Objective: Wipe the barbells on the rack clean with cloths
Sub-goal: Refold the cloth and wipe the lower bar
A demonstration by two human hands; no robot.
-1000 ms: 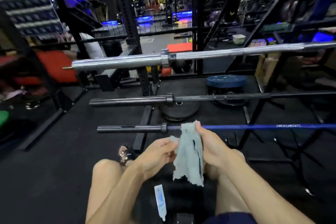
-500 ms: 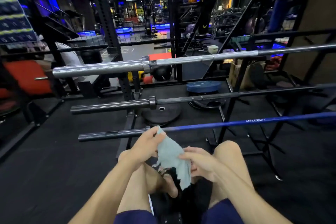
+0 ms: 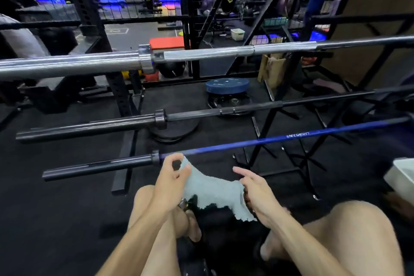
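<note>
I hold a pale blue-grey cloth (image 3: 215, 190) stretched between my 2 hands, low in front of my bare knees. My left hand (image 3: 171, 182) pinches the cloth's upper left corner between thumb and curled fingers, right up against the blue barbell (image 3: 268, 140), just to the right of its collar where the dark sleeve begins. Whether the cloth touches the bar there I cannot tell. My right hand (image 3: 257, 188) grips the cloth's right edge with the lower fingers curled round it, while the index finger sticks out straight toward the left. The cloth sags between the hands, its ragged lower edge hanging down by my right wrist.

3 barbells lie across the rack (image 3: 277, 119), one above another and each tilted slightly up to the right. The blue barbell is the lowest and nearest. Above it is a black barbell (image 3: 224, 111), and above that a silver barbell (image 3: 212, 54), the thickest in view. Beyond the bars, a blue weight plate (image 3: 227, 85) lies flat on the black floor. A white container (image 3: 401, 175) shows at the right edge.
</note>
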